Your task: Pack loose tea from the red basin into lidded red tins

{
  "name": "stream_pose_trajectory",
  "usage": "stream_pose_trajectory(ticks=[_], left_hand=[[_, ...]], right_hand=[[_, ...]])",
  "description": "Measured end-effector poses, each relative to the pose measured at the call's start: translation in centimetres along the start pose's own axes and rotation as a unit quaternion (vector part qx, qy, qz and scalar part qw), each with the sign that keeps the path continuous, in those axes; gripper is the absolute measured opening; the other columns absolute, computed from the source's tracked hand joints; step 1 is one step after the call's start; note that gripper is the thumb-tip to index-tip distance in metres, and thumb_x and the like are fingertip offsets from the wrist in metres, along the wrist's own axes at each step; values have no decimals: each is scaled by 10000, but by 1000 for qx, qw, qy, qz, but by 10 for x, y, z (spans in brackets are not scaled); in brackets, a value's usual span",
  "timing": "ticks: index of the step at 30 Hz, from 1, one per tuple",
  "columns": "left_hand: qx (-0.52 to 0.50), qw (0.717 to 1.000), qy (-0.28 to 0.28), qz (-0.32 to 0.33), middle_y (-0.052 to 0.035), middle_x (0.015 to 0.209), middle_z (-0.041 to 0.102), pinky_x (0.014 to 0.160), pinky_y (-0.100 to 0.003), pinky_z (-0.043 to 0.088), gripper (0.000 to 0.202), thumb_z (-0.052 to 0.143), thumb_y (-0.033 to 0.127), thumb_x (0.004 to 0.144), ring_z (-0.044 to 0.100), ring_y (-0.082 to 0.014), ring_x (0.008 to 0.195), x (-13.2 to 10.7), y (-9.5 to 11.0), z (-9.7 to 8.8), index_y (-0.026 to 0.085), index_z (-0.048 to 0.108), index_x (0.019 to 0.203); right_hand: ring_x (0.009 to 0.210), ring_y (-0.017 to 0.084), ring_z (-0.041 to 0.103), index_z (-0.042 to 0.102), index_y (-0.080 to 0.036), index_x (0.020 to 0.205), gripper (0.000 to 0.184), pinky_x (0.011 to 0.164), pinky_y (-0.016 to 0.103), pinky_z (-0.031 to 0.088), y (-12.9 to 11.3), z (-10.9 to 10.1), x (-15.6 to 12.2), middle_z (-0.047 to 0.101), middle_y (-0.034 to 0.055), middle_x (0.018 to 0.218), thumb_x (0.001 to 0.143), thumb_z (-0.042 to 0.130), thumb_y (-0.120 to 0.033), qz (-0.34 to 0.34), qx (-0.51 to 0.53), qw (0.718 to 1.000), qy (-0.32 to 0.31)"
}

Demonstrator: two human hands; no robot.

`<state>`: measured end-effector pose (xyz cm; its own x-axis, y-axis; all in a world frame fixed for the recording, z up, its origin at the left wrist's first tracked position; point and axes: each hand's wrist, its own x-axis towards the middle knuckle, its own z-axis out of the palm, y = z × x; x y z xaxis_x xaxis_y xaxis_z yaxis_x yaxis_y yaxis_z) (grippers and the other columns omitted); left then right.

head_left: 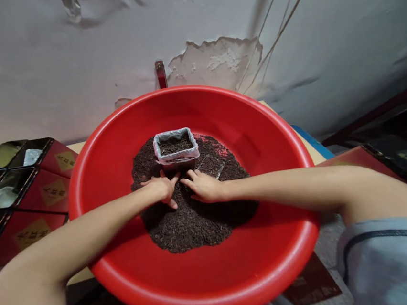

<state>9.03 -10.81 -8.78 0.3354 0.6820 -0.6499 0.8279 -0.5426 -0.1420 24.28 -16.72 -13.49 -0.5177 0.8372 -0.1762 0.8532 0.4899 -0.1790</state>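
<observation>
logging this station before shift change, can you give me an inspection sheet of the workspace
surface: tan tabletop, mostly covered by a big red basin
job's things: heap of dark loose leaves in the basin; small plastic-lined box filled with the same, standing on the heap
clutter: open red boxes stacked at left
hands: left hand and right hand both open, palms down on the heap, just in front of the box
cables: thin cords running up the wall at upper right
surroundings: grey wall with peeling paint
</observation>
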Motion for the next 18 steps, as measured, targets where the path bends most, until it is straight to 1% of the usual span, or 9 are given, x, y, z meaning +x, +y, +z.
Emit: stream_pose_trajectory(ticks=[2, 3, 4, 6, 8, 11, 13, 15, 18], left_hand=[[-4, 998, -34, -42, -331, 1633, 193, 990, -692, 463, 1317, 910, 491, 641, 415, -560, 1382, 5, 6, 11, 240, 96, 1645], [-6, 998, -46, -51, -342, 1640, 147, 1027, -646, 459, 1324, 891, 484, 676, 412, -537, 1396, 6, 8, 15, 203, 34, 1646], [-19, 998, -42, -42, -356, 1627, 177, 1048, -585, 466, 1310, 881, 465, 694, 445, -508, 1385, 6, 10, 17, 158, 32, 1643], [-43, 998, -36, -18, -344, 1577, 316, 1055, -480, 481, 1247, 878, 443, 693, 516, -450, 1347, 5, 12, 18, 115, 120, 1628], [-54, 998, -35, -5, -321, 1546, 381, 1039, -464, 488, 1227, 895, 446, 648, 518, -443, 1344, 4, 13, 18, 127, 193, 1603], [-54, 998, -23, -5, -307, 1566, 350, 1051, -472, 481, 1234, 925, 401, 589, 473, -452, 1377, 4, 13, 19, 135, 233, 1576], [-78, 996, -31, 7, -279, 1543, 388, 1043, -425, 500, 1151, 919, 354, 601, 518, -403, 1347, 5, 14, 22, 123, 295, 1539], [-120, 991, -59, 25, -244, 1491, 459, 937, -357, 571, 1066, 903, 316, 610, 619, -335, 1235, 8, 14, 26, 121, 345, 1497], [-185, 976, -108, 46, -176, 1372, 593, 648, -276, 612, 920, 876, 281, 605, 702, -279, 1039, 12, 13, 28, 151, 439, 1404]], right_hand=[[1286, 371, 495, 382, -62, 1501, 772, 1061, 514, 464, -3, 5, 2, 406, 282, 1440, 846, 731, -273, 10, 37, 999, 22], [1306, 382, 477, 353, -50, 1520, 843, 1078, 512, 452, -4, 6, 2, 389, 289, 1458, 818, 762, -278, 15, 54, 998, 17], [1307, 389, 477, 339, -42, 1529, 904, 1084, 506, 450, -6, 7, 2, 395, 290, 1455, 787, 793, -290, 24, 72, 997, 2], [1271, 391, 516, 336, -45, 1534, 998, 1067, 481, 467, -8, 8, 3, 439, 276, 1414, 728, 847, -336, 55, 117, 991, -44], [1257, 399, 534, 345, -64, 1530, 1073, 1063, 474, 468, -8, 8, 4, 456, 264, 1393, 666, 891, -391, 88, 147, 983, -71], [1326, 437, 473, 350, -80, 1521, 1157, 1104, 503, 424, -6, 11, 6, 429, 267, 1420, 579, 938, -403, 96, 140, 983, -64], [1317, 427, 489, 361, -90, 1504, 1144, 1091, 499, 436, -6, 13, 5, 432, 255, 1415, 566, 942, -392, 95, 151, 981, -72], [1251, 382, 558, 373, -106, 1483, 1110, 1049, 461, 480, -8, 14, 4, 428, 237, 1417, 567, 937, -380, 118, 193, 969, -98], [1207, 321, 593, 396, -103, 1431, 1037, 1007, 383, 512, -13, 13, 1, 431, 218, 1425, 574, 930, -339, 173, 264, 941, -125]])
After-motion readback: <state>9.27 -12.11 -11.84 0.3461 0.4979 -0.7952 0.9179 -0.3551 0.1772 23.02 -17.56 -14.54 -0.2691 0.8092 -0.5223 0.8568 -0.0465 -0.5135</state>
